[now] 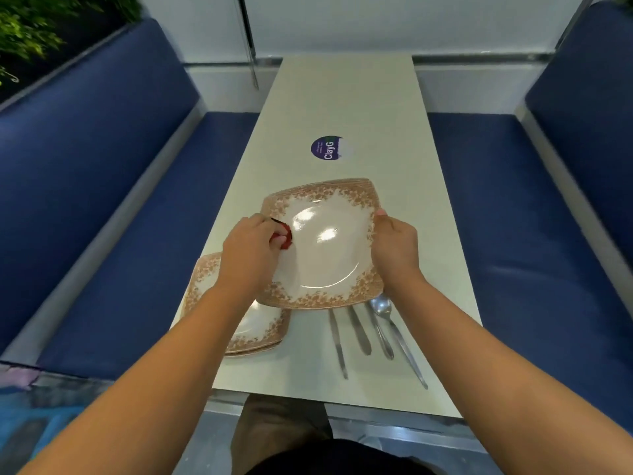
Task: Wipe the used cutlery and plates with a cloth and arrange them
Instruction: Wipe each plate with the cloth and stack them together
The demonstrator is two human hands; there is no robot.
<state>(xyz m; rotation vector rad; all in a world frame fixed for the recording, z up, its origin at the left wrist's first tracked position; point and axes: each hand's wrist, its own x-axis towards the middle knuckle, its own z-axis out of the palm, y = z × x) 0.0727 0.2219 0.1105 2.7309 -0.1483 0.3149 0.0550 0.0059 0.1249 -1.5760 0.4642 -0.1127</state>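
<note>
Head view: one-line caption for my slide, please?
Left hand wipes a floral-rimmed plate with a red cloth while the right hand steadies its edge.

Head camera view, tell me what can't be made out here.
- Cloth: mostly hidden inside the left hand.
- Cutlery: heads of three pieces hidden under the held plate; only one spoon bowl shows.
- Plate stack: count unclear, covered by the left forearm.
- Sticker: small print unreadable, right part blurred.

A round purple sticker (331,148) lies mid-table (346,97). Blue benches (102,186) flank the table on both sides. Green foliage (30,25) fills the upper left corner.
</note>
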